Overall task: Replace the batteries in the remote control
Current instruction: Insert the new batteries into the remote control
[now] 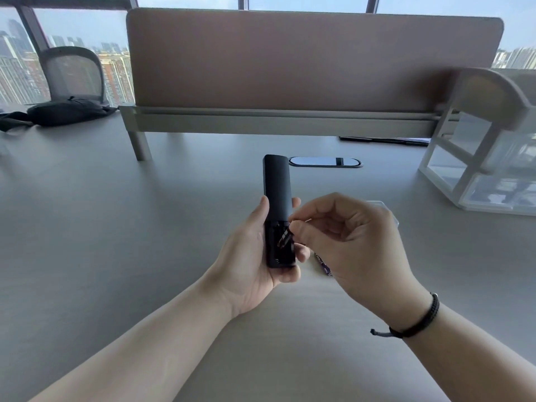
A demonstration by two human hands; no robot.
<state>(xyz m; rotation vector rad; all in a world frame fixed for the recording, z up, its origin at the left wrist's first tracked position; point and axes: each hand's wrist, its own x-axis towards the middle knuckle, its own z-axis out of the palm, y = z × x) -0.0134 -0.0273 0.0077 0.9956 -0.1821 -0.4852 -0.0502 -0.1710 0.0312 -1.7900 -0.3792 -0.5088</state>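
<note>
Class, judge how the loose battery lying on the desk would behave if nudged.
The battery looks cylindrical, so it would probably roll across the smooth desk. It seems small, likely light yet rigid. The right hand partly hides it.

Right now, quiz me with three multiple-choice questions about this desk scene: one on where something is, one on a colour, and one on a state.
1. Where does the loose battery lie?
A. On the desk, under the right hand
B. On the chair seat
C. Inside the clear drawer unit

2. What colour is the remote control?
A. White
B. Black
C. Red

3. What state is the remote's battery compartment in?
A. Covered by its lid
B. Taped shut
C. Open, with a battery pinched at it

Answers:
1. A: a purple-marked battery shows on the desk just below the right hand.
2. B: its whole back is black against the pale desk.
3. C: the lower back is uncovered while the left hand has its grip on the body and the right hand's fingertips hold a tilted battery there.
</note>
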